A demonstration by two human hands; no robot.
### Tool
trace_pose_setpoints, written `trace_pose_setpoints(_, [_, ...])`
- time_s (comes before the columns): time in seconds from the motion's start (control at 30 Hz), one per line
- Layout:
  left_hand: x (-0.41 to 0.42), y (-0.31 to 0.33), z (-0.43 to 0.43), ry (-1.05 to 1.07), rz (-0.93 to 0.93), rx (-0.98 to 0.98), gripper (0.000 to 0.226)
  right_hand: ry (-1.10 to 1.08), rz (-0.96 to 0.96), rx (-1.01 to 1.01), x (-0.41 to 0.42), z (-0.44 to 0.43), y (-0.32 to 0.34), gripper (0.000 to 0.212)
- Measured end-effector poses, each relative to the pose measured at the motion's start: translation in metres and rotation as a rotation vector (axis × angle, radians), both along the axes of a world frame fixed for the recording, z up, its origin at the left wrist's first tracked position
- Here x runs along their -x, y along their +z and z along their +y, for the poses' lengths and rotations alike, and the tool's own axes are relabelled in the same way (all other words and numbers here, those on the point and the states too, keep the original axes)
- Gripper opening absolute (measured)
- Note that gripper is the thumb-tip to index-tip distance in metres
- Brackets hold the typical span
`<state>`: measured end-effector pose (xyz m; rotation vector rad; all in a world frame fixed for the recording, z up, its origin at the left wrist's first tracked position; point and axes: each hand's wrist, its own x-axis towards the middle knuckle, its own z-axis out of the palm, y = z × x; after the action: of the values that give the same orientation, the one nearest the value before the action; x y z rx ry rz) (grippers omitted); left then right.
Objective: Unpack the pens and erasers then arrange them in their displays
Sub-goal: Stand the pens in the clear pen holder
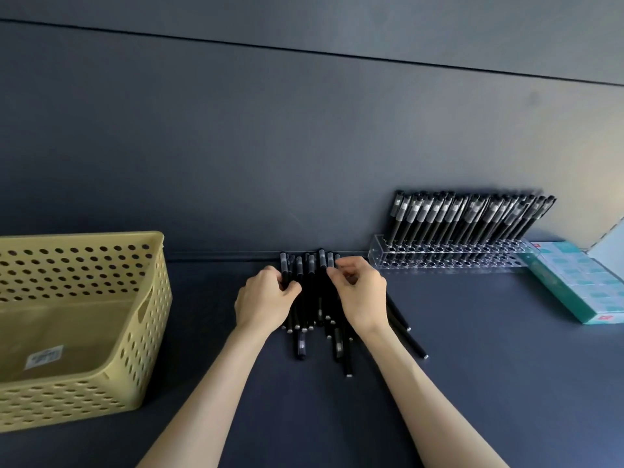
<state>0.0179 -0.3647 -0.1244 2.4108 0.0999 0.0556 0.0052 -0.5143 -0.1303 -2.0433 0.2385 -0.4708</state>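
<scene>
Nothing legible anywhere. There's a white sticker [44, 357] on the floor of the yellow basket [148, 298] at nine o'clock, print too blurred. The teal box [574, 285] at three o'clock carries small red marks, possibly a logo, unreadable. Pale bands on the pens in the rack [466, 214]: no lettering resolves.

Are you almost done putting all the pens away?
Partly. Done: the back row of the clear rack is full of pens, and the erasers' box sits beside it. In hand: the left hand and right hand are gathering a loose pile of pens on the table. Left: that pile, since the rack's front holes are still empty.
</scene>
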Motion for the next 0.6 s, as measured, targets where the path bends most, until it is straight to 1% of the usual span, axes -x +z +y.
trace_pose_setpoints(0.13, [0.001,0.001,0.000,-0.022,0.012,-0.003,0.027,0.001,-0.043,-0.077,0.001,-0.003,0.003,0.009])
trace_pose_setpoints(0.2, [0.001,0.001,0.002,-0.055,0.025,0.042,0.027,-0.002,-0.058,-0.135,0.002,-0.005,0.006,0.006])
trace_pose_setpoints(0.33, [0.004,0.011,0.008,-0.112,0.088,0.280,0.022,0.008,-0.085,-0.344,0.006,-0.013,0.018,0.004])
trace_pose_setpoints(0.4, [0.014,0.019,0.004,-0.143,0.089,0.387,0.022,0.020,-0.103,-0.453,0.009,-0.020,0.027,0.006])
trace_pose_setpoints(0.5, [0.038,0.033,-0.017,-0.244,0.040,0.523,0.022,0.052,-0.146,-0.574,0.017,-0.032,0.041,0.008])
trace_pose_setpoints(0.6, [0.057,0.043,-0.049,-0.320,0.054,0.740,0.019,0.096,-0.174,-0.659,0.027,-0.051,0.052,0.010])
